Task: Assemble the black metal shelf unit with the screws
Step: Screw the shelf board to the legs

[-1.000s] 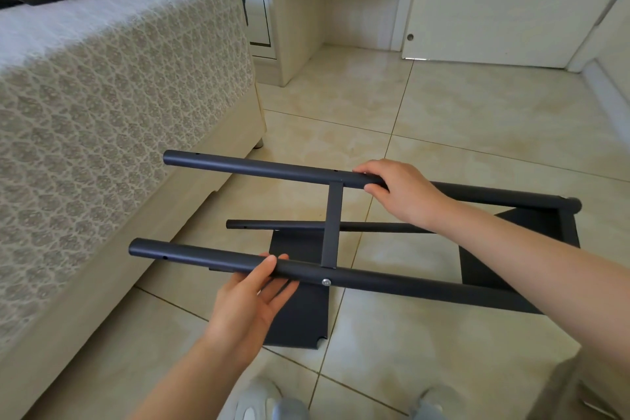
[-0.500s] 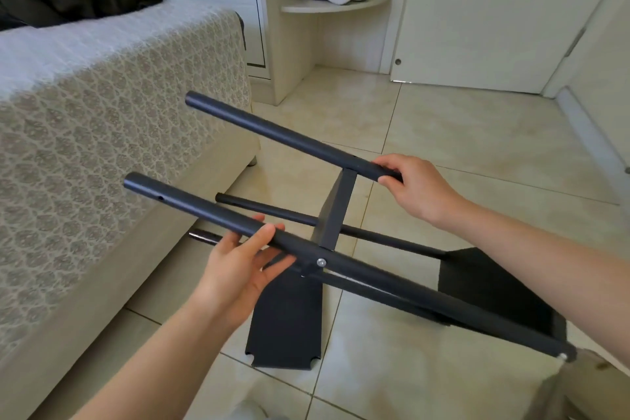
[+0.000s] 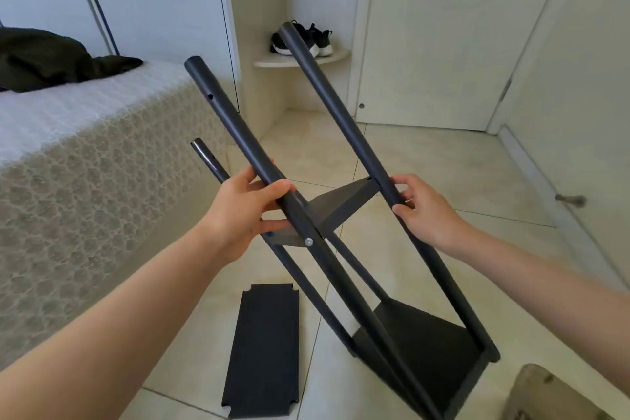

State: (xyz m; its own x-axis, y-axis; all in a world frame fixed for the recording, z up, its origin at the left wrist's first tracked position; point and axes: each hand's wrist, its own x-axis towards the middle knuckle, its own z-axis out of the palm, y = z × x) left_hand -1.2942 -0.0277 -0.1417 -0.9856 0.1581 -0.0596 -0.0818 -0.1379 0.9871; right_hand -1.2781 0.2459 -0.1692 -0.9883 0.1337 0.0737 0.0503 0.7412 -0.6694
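The left hand (image 3: 249, 211) is wrapped round one black post (image 3: 231, 133) of the shelf unit (image 3: 344, 204), thumb over the top of the tube and fingers curled beneath it. The right hand (image 3: 422, 211) grips the neighbouring post (image 3: 327, 99) in the same way, with its fingertips (image 3: 398, 209) showing on the near side of the tube. Both forearms are bare and reach in from the lower corners of the view.

The half-built shelf unit hangs between the two hands, tilted so that the open post ends point up and away from the person. Just below the left hand a silver screw (image 3: 309, 241) sits in the post where the middle panel meets it. A small hole (image 3: 210, 96) shows near the top end of that post. A third, thinner-looking post (image 3: 208, 160) rises behind the left hand. At the low end of the unit a second panel (image 3: 426, 344) is fixed between the posts; whether that end touches the tiles cannot be told.

A loose black panel (image 3: 262, 351) with notched corners lies flat on the tiled floor (image 3: 426, 164), just left of the unit's low end. Further left of the unit stands a bed (image 3: 85, 181) with a patterned cover, and a dark garment (image 3: 51, 61) lies on it. Beyond the unit's upper ends, a pair of black sneakers (image 3: 306, 41) rests on a corner ledge (image 3: 334, 56). To the right of that is a pale door (image 3: 443, 44).
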